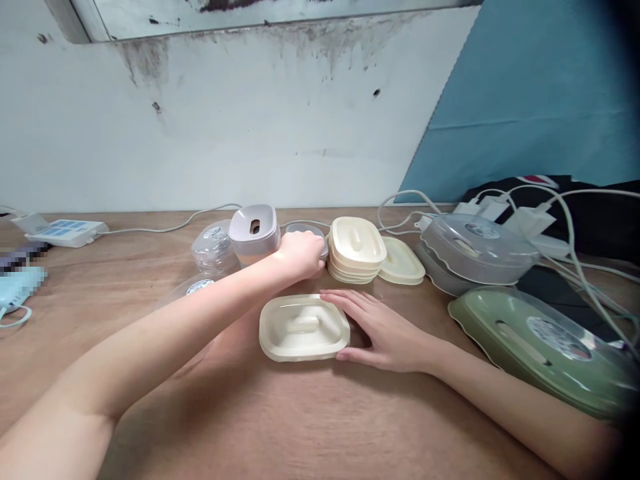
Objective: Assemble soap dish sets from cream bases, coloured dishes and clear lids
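Note:
On the wooden table in front of me lies a cream plastic lid (280,337), rounded-rectangular with a raised oblong grip in its middle. My right hand (375,330) holds its right end, thumb at the near corner and fingers along the far one. Reaching farther out, my left hand (303,255) is closed beside a clear round container (306,230); its fingertips are hidden behind the hand. Just left of it stand stacked grey-lilac plastic pieces (255,230) with a slot in the top. To its right is a stack of cream lids (357,247).
One flat cream lid (403,261) leans by the stack. Clear-wrapped containers (214,245) sit at back left. On the right are grey clear-topped boxes (480,247), a green one (540,340), white chargers (530,220) and cables. A white power strip (67,231) lies far left.

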`<state>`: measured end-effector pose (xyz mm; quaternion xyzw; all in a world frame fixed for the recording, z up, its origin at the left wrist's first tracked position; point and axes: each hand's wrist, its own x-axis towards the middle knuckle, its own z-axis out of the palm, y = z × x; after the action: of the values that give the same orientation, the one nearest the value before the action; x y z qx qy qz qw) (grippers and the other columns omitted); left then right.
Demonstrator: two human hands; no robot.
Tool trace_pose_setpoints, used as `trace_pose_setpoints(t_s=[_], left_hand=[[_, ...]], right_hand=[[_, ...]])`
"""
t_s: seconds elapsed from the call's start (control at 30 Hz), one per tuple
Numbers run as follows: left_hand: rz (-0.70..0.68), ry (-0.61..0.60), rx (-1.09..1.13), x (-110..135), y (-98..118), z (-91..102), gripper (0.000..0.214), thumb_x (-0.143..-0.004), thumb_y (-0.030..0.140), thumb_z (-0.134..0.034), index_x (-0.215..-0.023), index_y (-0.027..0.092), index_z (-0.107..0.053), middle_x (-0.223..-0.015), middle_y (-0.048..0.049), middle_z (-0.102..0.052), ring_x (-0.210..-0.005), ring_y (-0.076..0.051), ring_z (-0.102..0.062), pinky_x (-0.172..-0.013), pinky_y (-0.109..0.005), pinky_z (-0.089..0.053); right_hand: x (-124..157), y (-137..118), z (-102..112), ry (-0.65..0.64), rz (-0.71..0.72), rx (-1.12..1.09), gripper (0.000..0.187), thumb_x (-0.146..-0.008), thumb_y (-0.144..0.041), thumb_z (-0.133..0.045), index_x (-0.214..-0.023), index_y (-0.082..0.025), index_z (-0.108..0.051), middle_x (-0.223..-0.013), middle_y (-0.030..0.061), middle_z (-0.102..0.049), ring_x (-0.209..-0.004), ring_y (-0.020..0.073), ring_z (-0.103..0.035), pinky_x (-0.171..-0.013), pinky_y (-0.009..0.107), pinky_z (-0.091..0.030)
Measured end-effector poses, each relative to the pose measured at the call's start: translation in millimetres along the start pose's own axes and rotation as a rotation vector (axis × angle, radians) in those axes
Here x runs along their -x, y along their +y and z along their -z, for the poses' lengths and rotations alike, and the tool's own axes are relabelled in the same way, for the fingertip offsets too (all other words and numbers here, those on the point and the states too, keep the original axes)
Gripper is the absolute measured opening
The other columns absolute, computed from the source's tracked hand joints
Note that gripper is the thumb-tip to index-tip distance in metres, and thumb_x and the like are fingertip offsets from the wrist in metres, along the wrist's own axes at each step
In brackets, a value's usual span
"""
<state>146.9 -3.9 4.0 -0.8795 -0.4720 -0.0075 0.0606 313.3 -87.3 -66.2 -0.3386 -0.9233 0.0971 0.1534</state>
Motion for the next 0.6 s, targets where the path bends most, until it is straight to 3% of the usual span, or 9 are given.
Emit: trace_pose_setpoints(t_s=[0.17, 0.33, 0.47, 0.6], left_hand=[[0.034, -0.065, 0.037, -9.6, -5.5, 8.9, 0.025, -0.075, 0.032, -0.056, -0.088, 0.012, -0.066, -0.091, -0.0149, -0.069, -0.081, -0.03, -0.067, -0.064, -0.033, -0.051], [0.071, 0.047, 0.103, 2.9, -9.0, 20.1, 0.033, -0.082, 0.035, -0.048, -0.104, 0.012, -0.058, -0.095, -0.0139, -0.068, -0.084, -0.029, -0.065, -0.065, -0.035, -0.05], [0.004, 0.152, 0.168, 46.9, -7.5, 19.3, 0.042, -0.084, 0.035, -0.05, -0.121, 0.017, -0.046, -0.103, -0.006, -0.067, -0.091, -0.023, -0.064, -0.071, -0.031, -0.05], [-0.201, 0.391, 0.368, 106.2, -17.5, -6.5, 0.046, -0.079, 0.025, -0.057, -0.123, 0.019, -0.043, -0.103, -0.0028, -0.067, -0.054, -0.009, -0.059, -0.049, -0.021, -0.044]], right_hand=[[-0.9, 0.5, 0.9, -0.018, -0.002, -0.008, 0.072, -0.082, -0.055, -0.053, -0.136, -0.012, -0.033, -0.138, 0.0195, -0.044, -0.127, 0.0292, -0.041, -0.1, 0.047, -0.039], [-0.5, -0.6, 1.4, -0.013, -0.006, -0.002, 0.071, -0.082, -0.055, -0.053, -0.135, -0.012, -0.034, -0.137, 0.0192, -0.045, -0.126, 0.0294, -0.043, -0.099, 0.047, -0.04], [0.2, 0.5, 0.1, 0.009, -0.01, -0.009, 0.071, -0.081, -0.055, -0.054, -0.134, -0.011, -0.036, -0.134, 0.0199, -0.048, -0.123, 0.0306, -0.045, -0.097, 0.048, -0.042], [3.1, 1.9, 1.2, 0.001, -0.02, -0.017, 0.073, -0.08, -0.054, -0.056, -0.134, -0.009, -0.034, -0.134, 0.0212, -0.047, -0.123, 0.031, -0.046, -0.097, 0.048, -0.042]])
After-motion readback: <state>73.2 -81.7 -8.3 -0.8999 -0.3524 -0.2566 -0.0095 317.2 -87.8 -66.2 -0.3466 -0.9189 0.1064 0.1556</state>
